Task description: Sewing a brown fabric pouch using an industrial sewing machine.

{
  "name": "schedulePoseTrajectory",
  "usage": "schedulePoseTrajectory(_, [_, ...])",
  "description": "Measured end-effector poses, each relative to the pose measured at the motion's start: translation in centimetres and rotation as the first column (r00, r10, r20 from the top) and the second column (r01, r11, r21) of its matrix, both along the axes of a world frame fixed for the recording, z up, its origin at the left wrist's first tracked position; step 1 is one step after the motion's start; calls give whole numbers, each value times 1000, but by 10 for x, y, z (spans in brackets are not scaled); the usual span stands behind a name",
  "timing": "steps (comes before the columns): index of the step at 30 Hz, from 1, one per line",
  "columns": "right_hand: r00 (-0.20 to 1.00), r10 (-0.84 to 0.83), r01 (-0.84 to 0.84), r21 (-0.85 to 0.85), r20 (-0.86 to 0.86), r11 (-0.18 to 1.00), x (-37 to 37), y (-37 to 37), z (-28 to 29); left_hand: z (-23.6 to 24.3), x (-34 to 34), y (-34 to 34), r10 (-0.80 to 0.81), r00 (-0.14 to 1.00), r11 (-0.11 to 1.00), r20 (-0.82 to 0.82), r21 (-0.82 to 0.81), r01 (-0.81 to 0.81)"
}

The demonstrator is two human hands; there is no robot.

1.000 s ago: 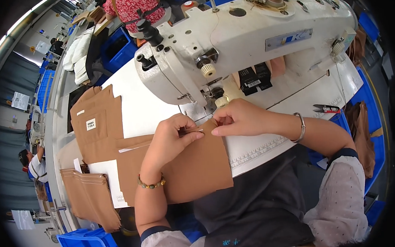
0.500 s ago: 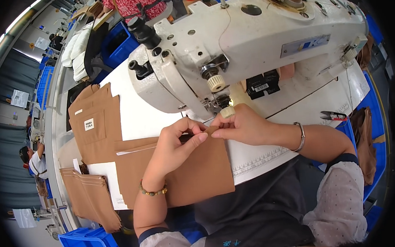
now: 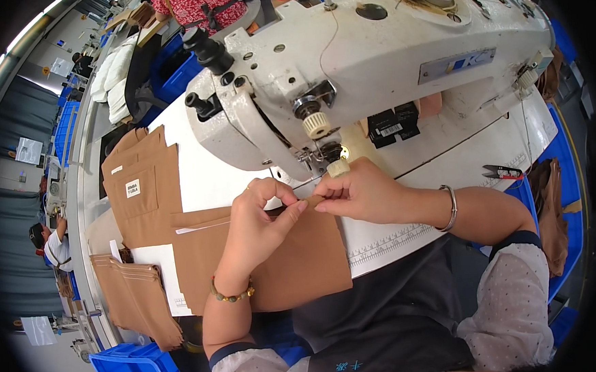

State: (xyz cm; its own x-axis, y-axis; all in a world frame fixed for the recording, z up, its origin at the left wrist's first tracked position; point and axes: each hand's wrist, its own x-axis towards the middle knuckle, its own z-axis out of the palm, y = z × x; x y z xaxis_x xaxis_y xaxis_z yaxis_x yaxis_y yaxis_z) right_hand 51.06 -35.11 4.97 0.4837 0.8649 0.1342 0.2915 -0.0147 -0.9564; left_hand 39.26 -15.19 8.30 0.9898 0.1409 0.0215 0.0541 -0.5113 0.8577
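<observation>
Both hands pinch the top edge of one brown fabric piece [image 3: 282,262] lying flat on the white table [image 3: 202,185]. Left hand [image 3: 262,219] has thumb and fingers closed on the edge; right hand [image 3: 363,195] has fingertips closed on the same edge, just beside the left, nearly touching. The pinch sits right below the needle area of the white sewing machine [image 3: 372,65].

Containers: one blue bin [image 3: 135,370] well below-left of the grip, contents can't tell. More blue bins up behind the machine, contents unclear.

Counts: one stack of brown pieces [image 3: 141,189] left of the grip, exact number can't tell; another hanging bundle [image 3: 138,298] lower left. One thread snips [image 3: 502,171] far right of the grip. One bracelet per wrist.
</observation>
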Motion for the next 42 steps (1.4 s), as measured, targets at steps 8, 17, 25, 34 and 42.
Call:
schedulePoseTrajectory(8, [997,1,-2,-7,-73,1000,0,-1,4,10,0,-4,10,997,998,-72,-54,-14])
schedulePoseTrajectory(17, [999,-33,33,-6,-39,999,-2,-1,3,13,1,-10,1,995,995,-104,-102,-12])
schedulePoseTrajectory(25, [954,234,-275,-238,-187,931,-45,-10,10,34,-8,-7,-7,970,987,241,156,-31])
schedulePoseTrajectory(34, [955,136,-166,-92,-264,982,-68,-17,20,34,-34,15,126,958,981,258,113,-159])
schedulePoseTrajectory(42, [853,226,-309,-105,-471,945,-116,29,21,53,-16,20,109,929,804,354,518,-292])
